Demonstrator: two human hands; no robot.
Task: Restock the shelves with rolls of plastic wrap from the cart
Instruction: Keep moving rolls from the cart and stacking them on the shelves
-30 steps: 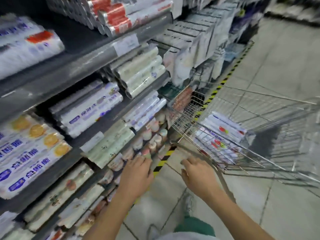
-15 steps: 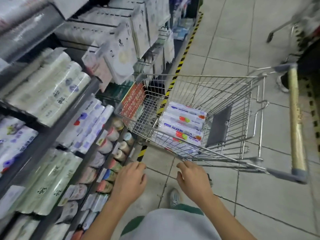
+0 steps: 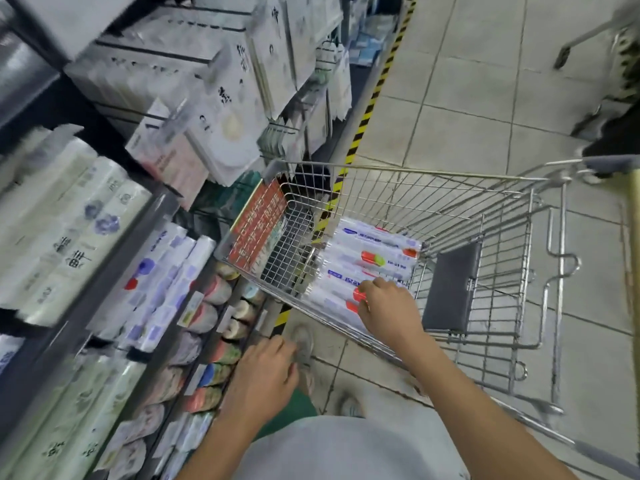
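Right hand [image 3: 389, 311], fingers [image 3: 372, 287] half-curled, on plastic wrap rolls [image 3: 375, 249] inside the cart [image 3: 415, 169]

No text reads clearly: the red sign [image 3: 258, 233] on the cart [image 3: 450, 177] carries blurred pale characters, the rolls [image 3: 377, 239] blurred blue labels, the shelf packs [image 3: 69, 237] smeared dark characters.

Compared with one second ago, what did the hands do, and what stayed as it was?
The right hand moved forward over the cart rim and down onto the rolls of plastic wrap; its fingers touch the nearest roll, but a grip is not clear. The left hand stayed low beside the shelves, holding nothing. The rolls lie in the cart as before.
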